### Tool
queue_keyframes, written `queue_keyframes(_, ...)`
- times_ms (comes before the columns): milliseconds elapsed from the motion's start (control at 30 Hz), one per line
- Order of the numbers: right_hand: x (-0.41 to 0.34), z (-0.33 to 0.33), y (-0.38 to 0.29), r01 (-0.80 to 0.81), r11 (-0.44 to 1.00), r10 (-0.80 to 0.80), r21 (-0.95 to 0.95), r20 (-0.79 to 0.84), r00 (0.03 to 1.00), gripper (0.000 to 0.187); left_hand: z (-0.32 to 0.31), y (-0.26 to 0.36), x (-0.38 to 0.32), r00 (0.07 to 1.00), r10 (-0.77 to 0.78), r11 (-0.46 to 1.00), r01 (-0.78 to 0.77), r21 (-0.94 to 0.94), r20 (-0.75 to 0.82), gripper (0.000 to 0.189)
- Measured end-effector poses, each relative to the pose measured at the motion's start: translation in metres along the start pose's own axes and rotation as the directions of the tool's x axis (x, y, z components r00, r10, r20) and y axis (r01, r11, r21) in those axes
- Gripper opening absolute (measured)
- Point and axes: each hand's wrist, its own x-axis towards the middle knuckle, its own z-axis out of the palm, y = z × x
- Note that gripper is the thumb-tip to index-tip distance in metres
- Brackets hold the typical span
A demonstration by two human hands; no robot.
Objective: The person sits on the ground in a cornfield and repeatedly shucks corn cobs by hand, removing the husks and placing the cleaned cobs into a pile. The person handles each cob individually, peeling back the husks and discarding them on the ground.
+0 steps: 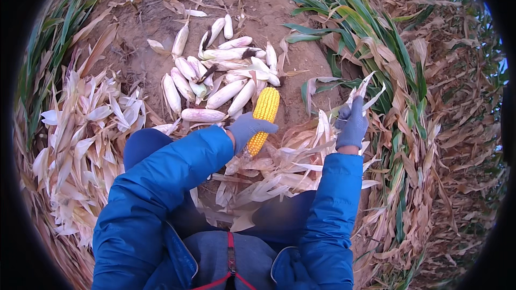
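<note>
In a grey knit glove, my left hand [249,128] grips a husked ear of yellow corn [266,106] near its lower end; the kernels are bare and the tip points up and away from me. My right hand [352,125], gloved alike, is off to the right, closed around a bunch of pale dry corn husk [365,84] whose ends stick up past the fingers. Beyond the yellow ear, a loose heap of unhusked corn ears [225,93] in whitish, partly purple husks lies on the soil.
Stripped husks are piled at the left [86,145] and between my knees [282,169]. Green and dry corn stalks [363,28] lie along the right side, with more green leaves [52,44] at the far left. Bare reddish soil [137,44] shows around the heap.
</note>
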Motion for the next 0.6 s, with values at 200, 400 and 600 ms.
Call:
queue_keyframes(200, 0.040, -0.079, 0.040, 0.056, 0.095, -0.116, -0.994, 0.045, 0.992, 0.069, -0.008, 0.007, -0.002, 0.987, 0.158, 0.982, -0.157, 0.107, 0.006, 0.045)
queue_keyframes(400, 0.025, -0.039, 0.033, 0.070, 0.720, 0.133, -0.691, 0.237, 0.962, 0.054, -0.007, -0.014, 0.014, 0.950, 0.299, 0.818, -0.301, 0.489, 0.084, 0.072)
queue_keyframes(600, -0.033, 0.026, 0.052, -0.224, 0.922, 0.369, -0.317, 0.537, 0.759, 0.061, 0.010, -0.027, 0.008, 0.900, 0.365, 0.566, -0.419, 0.710, 0.240, 0.077)
